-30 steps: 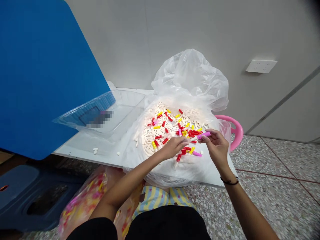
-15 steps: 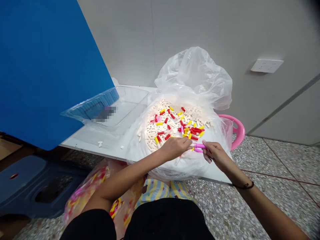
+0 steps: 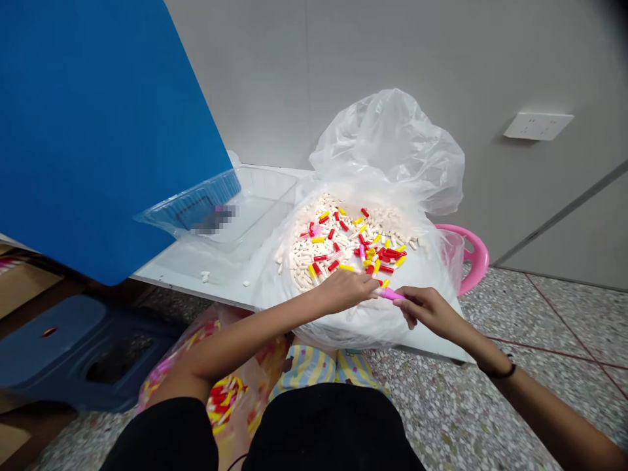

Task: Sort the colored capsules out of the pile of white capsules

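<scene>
Between my two hands is a pink tube-like piece (image 3: 391,294), slightly tilted. My left hand (image 3: 349,290) is closed at its left end, and the fingers of my right hand (image 3: 426,309) pinch its right end. Both hands are over the near part of a translucent plastic bag (image 3: 275,288) spread on a white table (image 3: 181,268). Just beyond them lie many small white pieces (image 3: 304,261), with red pieces (image 3: 396,254) and yellow pieces (image 3: 318,240) scattered among them.
Left of the bag stands a clear plastic tray (image 3: 265,203). A pink handle (image 3: 475,258) shows at the right. Below the table are a bag of coloured pieces (image 3: 226,399) and a blue stool (image 3: 63,333). A blue panel (image 3: 98,131) rises at the left.
The whole view has shifted a little, moving the scene rightward. Less of the pink piece's left end shows by my left hand, and the piece tilts more down to the right.
</scene>
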`<state>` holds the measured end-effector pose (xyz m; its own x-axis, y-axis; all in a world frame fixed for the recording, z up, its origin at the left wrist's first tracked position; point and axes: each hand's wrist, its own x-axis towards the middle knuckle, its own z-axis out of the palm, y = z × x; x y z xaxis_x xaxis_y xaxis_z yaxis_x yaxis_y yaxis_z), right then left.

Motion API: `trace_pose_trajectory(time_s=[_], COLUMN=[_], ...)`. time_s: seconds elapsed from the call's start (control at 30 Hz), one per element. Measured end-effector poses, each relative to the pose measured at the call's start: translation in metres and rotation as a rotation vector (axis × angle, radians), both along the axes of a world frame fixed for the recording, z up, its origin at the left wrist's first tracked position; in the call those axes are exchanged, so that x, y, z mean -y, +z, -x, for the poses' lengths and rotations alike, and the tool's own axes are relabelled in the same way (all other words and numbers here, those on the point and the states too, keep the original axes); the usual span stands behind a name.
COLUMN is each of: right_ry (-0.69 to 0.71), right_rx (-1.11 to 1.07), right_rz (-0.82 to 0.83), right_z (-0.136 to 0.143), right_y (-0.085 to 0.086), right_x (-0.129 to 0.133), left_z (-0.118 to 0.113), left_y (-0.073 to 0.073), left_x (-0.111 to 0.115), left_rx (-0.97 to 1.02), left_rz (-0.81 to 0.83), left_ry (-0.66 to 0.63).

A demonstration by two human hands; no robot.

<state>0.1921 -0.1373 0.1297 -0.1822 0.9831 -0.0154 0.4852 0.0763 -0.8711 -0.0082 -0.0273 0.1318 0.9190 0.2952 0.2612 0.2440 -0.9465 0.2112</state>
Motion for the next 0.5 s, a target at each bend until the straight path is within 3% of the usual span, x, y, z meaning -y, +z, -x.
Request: trace_pose_trajectory(time_s=[0.13, 0.23, 0.3, 0.4, 0.5], right_ry=[0.026, 0.034, 0.021, -0.077, -0.275], right_rx=[-0.322, -0.501, -0.551, -0.422, -0.015], right_rz=[0.323, 0.493, 0.51, 0.412, 0.226], right_z=[0.002, 0.007, 0.007, -0.003, -0.027], right_y=[-0.005, -0.013, -0.018, -0.028, -0.041], right_x=[0.003, 0.003, -0.001, -0.015, -0.03], left_z=[0.001, 0.001, -0.001, -0.003, -0.003], left_y=[-0.007, -0.013, -0.019, -0.031, -0.047], left_x=[0.002, -0.004, -0.011, -0.022, -0.029], left_rx=[-0.022, -0.022, -0.017, 0.044, 0.159], left_rz=[-0.179, -0.172, -0.123, -0.01, 0.188], left_ry=[-0.076, -0.105, -0.054, 0.16, 0.308])
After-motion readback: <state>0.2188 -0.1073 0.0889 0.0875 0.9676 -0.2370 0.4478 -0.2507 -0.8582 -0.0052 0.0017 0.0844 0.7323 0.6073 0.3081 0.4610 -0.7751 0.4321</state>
